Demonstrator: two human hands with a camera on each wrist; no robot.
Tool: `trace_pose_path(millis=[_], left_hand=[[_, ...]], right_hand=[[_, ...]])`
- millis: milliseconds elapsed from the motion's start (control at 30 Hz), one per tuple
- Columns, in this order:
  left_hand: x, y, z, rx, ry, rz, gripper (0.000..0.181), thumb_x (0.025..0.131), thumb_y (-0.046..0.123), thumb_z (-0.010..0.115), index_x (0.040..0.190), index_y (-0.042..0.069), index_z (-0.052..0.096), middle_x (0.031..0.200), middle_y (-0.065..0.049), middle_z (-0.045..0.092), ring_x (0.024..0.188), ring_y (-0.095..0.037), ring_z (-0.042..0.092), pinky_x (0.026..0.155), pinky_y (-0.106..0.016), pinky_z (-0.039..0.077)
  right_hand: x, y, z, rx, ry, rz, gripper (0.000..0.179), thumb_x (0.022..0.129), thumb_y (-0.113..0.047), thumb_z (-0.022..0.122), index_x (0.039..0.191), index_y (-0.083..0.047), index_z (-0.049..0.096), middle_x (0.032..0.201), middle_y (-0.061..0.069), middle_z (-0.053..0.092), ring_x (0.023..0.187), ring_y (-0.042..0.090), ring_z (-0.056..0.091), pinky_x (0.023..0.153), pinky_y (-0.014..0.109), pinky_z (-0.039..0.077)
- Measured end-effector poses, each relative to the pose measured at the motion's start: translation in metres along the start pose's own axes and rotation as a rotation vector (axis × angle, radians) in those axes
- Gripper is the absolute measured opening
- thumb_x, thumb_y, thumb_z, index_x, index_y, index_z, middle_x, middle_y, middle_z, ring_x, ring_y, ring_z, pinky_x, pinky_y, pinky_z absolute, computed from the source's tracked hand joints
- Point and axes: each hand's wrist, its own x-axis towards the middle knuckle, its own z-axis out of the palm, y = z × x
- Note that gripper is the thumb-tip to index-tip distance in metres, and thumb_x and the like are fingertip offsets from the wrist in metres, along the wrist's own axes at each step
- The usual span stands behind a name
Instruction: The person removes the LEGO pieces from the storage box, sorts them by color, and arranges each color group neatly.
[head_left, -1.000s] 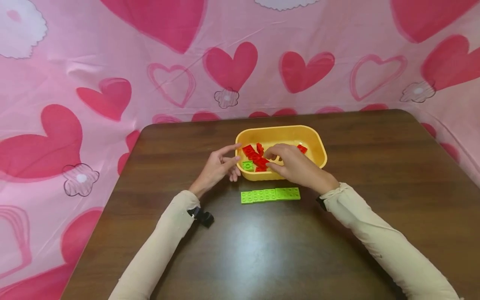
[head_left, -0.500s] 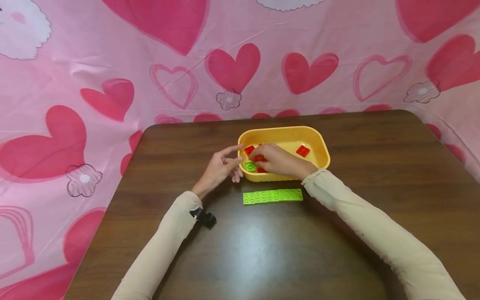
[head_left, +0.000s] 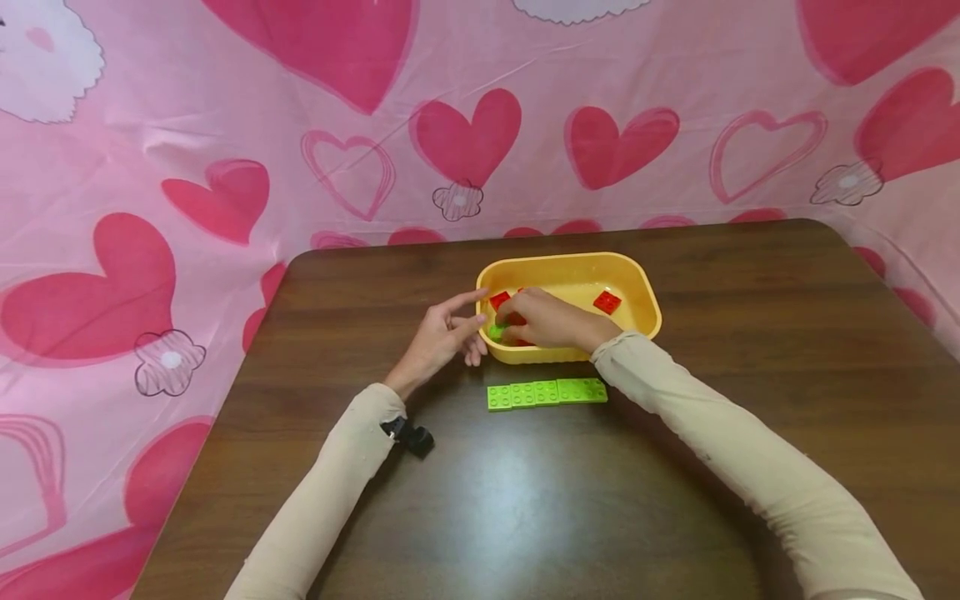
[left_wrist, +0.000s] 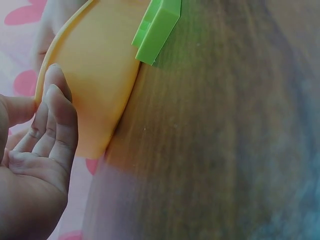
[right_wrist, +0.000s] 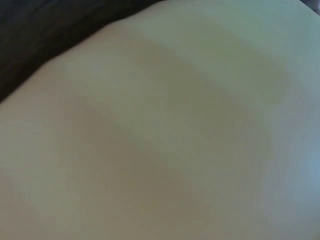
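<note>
A yellow plastic tub [head_left: 637, 287] stands on the table with red and green toy building bricks inside. My left hand [head_left: 438, 335] holds its left end, thumb and fingers at the rim, as the left wrist view also shows. Inside the tub's left part is my right hand [head_left: 551, 321], its bent fingers and thumb around a green brick [head_left: 496, 332] that is partly hidden. A red brick [head_left: 499, 300] lies just beyond those fingers; other red ones are mostly covered by the hand. The right wrist view shows only blurred sleeve cloth.
In front of the tub, a row of green bricks [head_left: 546, 393] lies end to end on the dark wooden table [head_left: 480, 517]. One red brick [head_left: 607, 302] sits apart in the tub's right half. A pink heart-patterned cloth [head_left: 465, 50] hangs behind the table.
My right hand has moved left and down inside the tub, from above the red bricks to the green brick. The left hand has stayed at the rim.
</note>
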Motion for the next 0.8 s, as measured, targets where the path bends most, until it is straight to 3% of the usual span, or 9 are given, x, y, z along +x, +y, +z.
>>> trace_pose_path(millis=[200,367,600,800], left_hand=[[0.000,0.001,0.000,-0.002,0.001,-0.006,0.048,0.100,0.008,0.059,0.147,0.006,0.047,0.071,-0.022,0.066,0.050,-0.023,0.062,0.052,-0.031,0.057],[0.000,0.001,0.000,-0.003,0.011,-0.021,0.047,0.100,0.006,0.058,0.146,0.006,0.047,0.070,-0.022,0.066,0.049,-0.023,0.061,0.051,-0.031,0.057],[0.000,0.001,0.001,-0.001,0.014,-0.012,0.048,0.100,0.005,0.058,0.146,0.005,0.047,0.070,-0.022,0.066,0.049,-0.024,0.061,0.050,-0.032,0.057],[-0.001,-0.001,0.001,0.000,0.010,-0.005,0.047,0.100,0.004,0.058,0.146,0.005,0.047,0.069,-0.021,0.066,0.049,-0.025,0.061,0.050,-0.032,0.056]], right_hand=[[-0.011,0.005,-0.005,0.086,0.066,0.061,0.031,0.093,-0.020,0.072,0.122,-0.009,0.069,0.091,0.002,0.068,0.074,0.021,0.057,0.070,0.033,0.052],[-0.024,0.007,-0.010,0.042,0.144,0.116,0.043,0.089,-0.019,0.076,0.128,-0.005,0.065,0.103,0.007,0.062,0.086,0.024,0.056,0.077,0.036,0.052],[-0.043,0.014,-0.010,0.001,0.250,0.129,0.019,0.085,-0.007,0.077,0.100,-0.001,0.069,0.096,0.010,0.058,0.087,0.024,0.055,0.078,0.036,0.052],[-0.067,0.020,-0.016,0.032,0.309,0.139,0.023,0.084,-0.007,0.077,0.100,-0.005,0.060,0.094,0.007,0.063,0.083,0.024,0.062,0.073,0.035,0.056]])
